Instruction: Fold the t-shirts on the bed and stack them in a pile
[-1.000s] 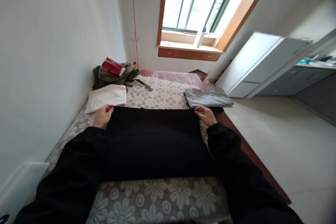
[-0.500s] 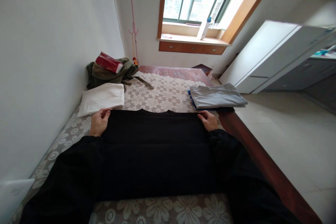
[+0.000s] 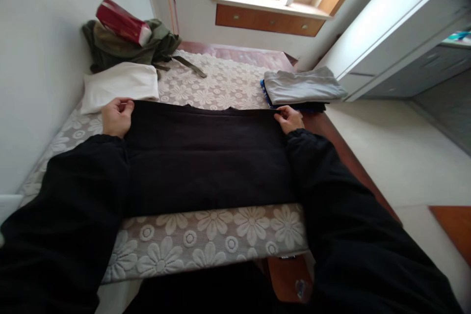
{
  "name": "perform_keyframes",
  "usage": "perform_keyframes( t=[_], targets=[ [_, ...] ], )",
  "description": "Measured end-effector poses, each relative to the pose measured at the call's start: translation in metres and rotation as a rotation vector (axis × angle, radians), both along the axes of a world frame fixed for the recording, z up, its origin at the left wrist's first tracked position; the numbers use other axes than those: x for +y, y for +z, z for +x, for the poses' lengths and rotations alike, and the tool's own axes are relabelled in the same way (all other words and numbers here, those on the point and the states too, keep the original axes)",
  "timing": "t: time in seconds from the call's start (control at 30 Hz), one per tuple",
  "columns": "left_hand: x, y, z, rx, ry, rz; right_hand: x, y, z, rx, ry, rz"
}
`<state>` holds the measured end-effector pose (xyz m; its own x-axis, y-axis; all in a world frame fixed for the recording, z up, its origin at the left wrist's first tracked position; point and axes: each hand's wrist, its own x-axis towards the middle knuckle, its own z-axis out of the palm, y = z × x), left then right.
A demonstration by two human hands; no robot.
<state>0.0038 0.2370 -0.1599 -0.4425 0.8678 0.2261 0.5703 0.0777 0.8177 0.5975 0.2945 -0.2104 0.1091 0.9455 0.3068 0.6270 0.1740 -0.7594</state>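
Note:
A black cloth [image 3: 209, 157] lies flat and roughly rectangular on the flowered bedspread [image 3: 217, 225]. My left hand [image 3: 117, 117] pinches its far left corner, thumb and fingers pressed together. At the far right corner, my right hand [image 3: 289, 118] has the edge between thumb and fingers. Just beyond my left hand is a folded white cloth [image 3: 121, 86]. Past my right hand sits a stack of folded clothes with a gray one [image 3: 303, 86] on top.
A green backpack [image 3: 162, 39] with a red package [image 3: 121, 19] on it rests against the left wall. Dark red wood [image 3: 346, 157] edges the bed on the right. Beyond are window drawers [image 3: 271, 21] and a white cabinet [image 3: 390, 19].
The view has tilted down, so the near edge of the bed now shows. Both hands still hold the corners of the black cloth, which looks unchanged in shape.

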Motion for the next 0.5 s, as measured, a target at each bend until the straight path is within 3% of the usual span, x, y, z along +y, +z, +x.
perform_keyframes(
  t=[0.23,0.5],
  targets=[
    [-0.003,0.005,0.007,0.08,0.047,0.067,0.006,-0.007,-0.003,-0.094,-0.035,0.004],
    [-0.008,0.01,0.016,0.04,-0.05,-0.061,0.001,-0.008,-0.005,-0.082,-0.04,0.092]
  ],
)
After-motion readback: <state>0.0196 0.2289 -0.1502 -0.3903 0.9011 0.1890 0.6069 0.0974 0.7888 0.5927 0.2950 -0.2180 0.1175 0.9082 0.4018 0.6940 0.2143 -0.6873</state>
